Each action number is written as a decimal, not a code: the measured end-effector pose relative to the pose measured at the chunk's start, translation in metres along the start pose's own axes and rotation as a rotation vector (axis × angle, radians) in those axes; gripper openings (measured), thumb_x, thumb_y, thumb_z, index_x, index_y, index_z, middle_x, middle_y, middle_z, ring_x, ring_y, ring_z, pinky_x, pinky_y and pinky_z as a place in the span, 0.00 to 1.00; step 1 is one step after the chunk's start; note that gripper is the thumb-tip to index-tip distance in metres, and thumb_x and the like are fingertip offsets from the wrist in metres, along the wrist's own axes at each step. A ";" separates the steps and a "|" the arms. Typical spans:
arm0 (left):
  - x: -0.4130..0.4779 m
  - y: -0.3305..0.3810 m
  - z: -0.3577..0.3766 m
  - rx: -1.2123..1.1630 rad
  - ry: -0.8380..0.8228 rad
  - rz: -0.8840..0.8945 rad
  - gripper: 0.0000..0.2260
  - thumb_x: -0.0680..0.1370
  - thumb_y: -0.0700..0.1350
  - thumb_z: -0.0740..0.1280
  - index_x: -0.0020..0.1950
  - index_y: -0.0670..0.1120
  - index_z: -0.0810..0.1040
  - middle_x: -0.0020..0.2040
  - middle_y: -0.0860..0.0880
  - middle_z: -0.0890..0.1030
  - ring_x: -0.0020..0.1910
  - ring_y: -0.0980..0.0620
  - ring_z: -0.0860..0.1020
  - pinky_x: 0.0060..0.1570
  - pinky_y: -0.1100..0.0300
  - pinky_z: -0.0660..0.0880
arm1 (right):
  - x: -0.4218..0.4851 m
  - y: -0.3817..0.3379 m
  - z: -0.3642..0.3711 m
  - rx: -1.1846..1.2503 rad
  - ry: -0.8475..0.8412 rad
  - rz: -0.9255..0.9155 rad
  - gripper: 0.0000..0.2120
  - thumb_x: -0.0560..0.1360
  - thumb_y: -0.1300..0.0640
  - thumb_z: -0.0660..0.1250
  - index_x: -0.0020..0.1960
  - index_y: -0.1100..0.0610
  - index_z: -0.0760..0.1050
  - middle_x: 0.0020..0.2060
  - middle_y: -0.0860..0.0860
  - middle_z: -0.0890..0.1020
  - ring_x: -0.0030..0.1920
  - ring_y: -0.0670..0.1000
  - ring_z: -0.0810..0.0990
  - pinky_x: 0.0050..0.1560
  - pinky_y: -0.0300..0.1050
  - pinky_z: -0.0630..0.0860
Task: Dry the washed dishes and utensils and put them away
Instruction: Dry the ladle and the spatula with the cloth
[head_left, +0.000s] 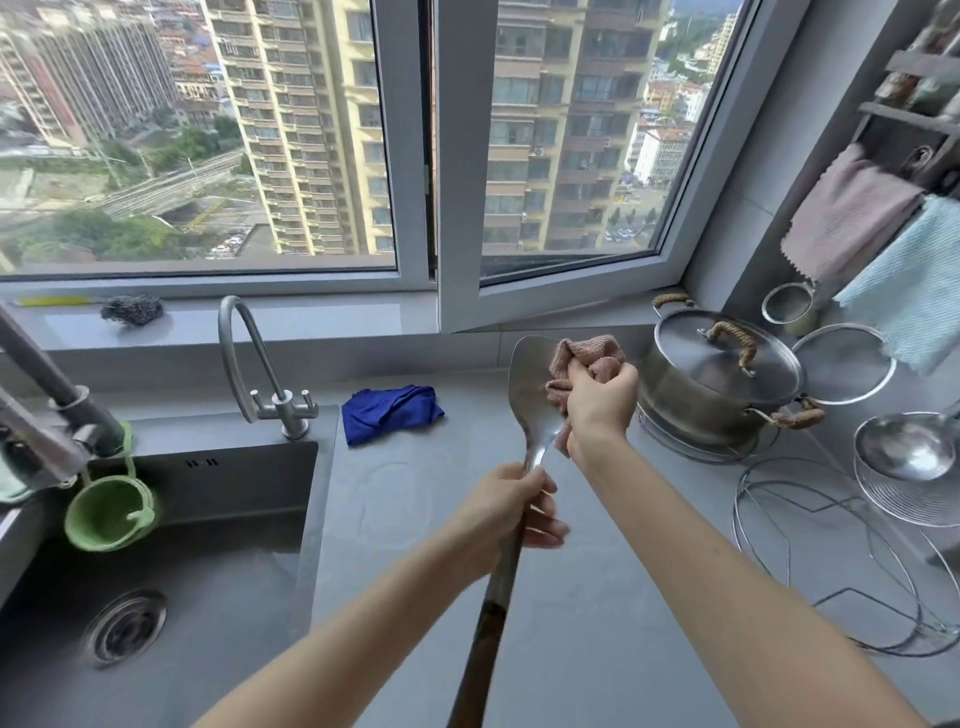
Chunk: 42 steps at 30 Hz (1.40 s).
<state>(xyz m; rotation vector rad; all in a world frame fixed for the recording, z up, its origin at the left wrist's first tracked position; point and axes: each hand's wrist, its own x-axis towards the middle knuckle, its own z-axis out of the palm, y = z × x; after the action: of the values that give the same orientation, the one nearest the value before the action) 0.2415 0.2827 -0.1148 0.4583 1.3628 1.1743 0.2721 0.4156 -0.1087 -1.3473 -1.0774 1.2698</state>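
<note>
A grey countertop (597, 597) runs from the near edge to a far window (291, 156) that looks out on tall apartment blocks. A dark sink (291, 499) is sunk into the counter on the left, with a curved tap (249, 353) at its far right corner and a green holder (109, 512) hanging over its left side. A crumpled blue cloth (389, 413) lies on the counter just right of the tap. On the far right stands a lidded steel pot (711, 395), with a wire rack (831, 561) nearer and a steel ladle (904, 449) at the right edge.

Above the middle of the counter the left hand (511, 512) grips the neck of a steel spatula (530, 384), blade up. The right hand (602, 400) clenches a bunched pink cloth (587, 358) against the blade's right side.

The spatula's handle runs out of view at the near edge. A pink towel (852, 218) and a pale blue towel (914, 280) hang at the right; the shelf above them is blurred and cut off. A dark scrubber (132, 310) rests on the sill, its form unclear.
</note>
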 end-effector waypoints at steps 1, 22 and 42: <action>0.000 -0.001 -0.001 0.006 0.049 0.025 0.11 0.83 0.44 0.56 0.42 0.43 0.70 0.24 0.52 0.70 0.20 0.57 0.69 0.21 0.66 0.68 | 0.000 0.001 0.001 0.008 -0.014 0.013 0.15 0.68 0.51 0.72 0.39 0.47 0.64 0.44 0.56 0.83 0.40 0.59 0.83 0.41 0.55 0.80; -0.161 0.094 -0.189 0.086 0.705 0.318 0.11 0.83 0.41 0.56 0.46 0.38 0.74 0.26 0.49 0.68 0.21 0.55 0.67 0.16 0.67 0.60 | -0.110 -0.112 0.079 -1.278 -0.853 -1.126 0.16 0.81 0.43 0.53 0.54 0.48 0.76 0.52 0.51 0.82 0.53 0.56 0.79 0.52 0.49 0.71; -0.301 0.126 -0.334 -0.230 1.069 0.544 0.13 0.83 0.39 0.52 0.41 0.40 0.71 0.30 0.48 0.64 0.14 0.60 0.63 0.14 0.71 0.53 | -0.286 -0.178 0.342 -0.090 -1.125 -0.126 0.08 0.71 0.57 0.74 0.46 0.59 0.77 0.36 0.52 0.79 0.37 0.48 0.77 0.45 0.43 0.77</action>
<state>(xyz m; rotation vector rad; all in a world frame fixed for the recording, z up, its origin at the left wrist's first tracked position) -0.0466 -0.0385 0.0648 -0.0200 2.0153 2.1746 -0.0867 0.1840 0.1112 -0.5162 -1.9331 1.9410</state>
